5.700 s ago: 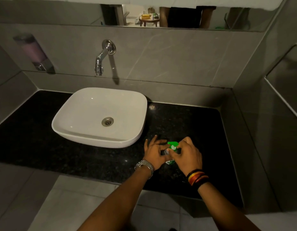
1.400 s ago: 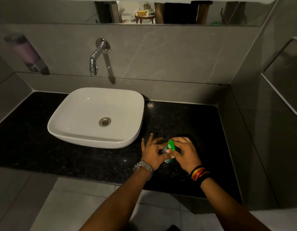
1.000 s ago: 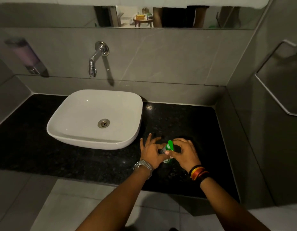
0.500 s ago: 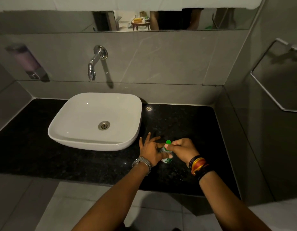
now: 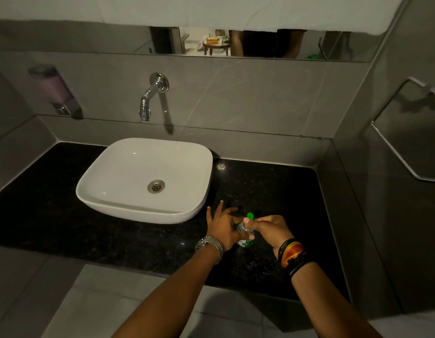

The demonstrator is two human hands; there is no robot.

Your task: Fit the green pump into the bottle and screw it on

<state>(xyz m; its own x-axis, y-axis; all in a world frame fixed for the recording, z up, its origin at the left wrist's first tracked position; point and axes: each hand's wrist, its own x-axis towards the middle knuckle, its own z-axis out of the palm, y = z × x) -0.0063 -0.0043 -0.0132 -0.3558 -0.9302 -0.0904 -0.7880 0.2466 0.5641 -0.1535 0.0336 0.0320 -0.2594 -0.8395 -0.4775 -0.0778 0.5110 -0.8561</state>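
Note:
A small bottle with a green and white label stands on the black counter, right of the basin. My left hand wraps its body from the left, with the outer fingers spread. The green pump sits on the bottle's top, and only its rounded tip shows. My right hand pinches the pump from the right with thumb and fingers. Most of the bottle is hidden between my two hands.
A white basin stands on the counter's left half under a chrome wall tap. A soap dispenser hangs on the left wall and a towel rail on the right wall. The counter's front edge runs just below my wrists.
My right hand has turned on the pump, so less of the green head shows now. The left hand keeps the bottle in place. My view has tilted slightly.

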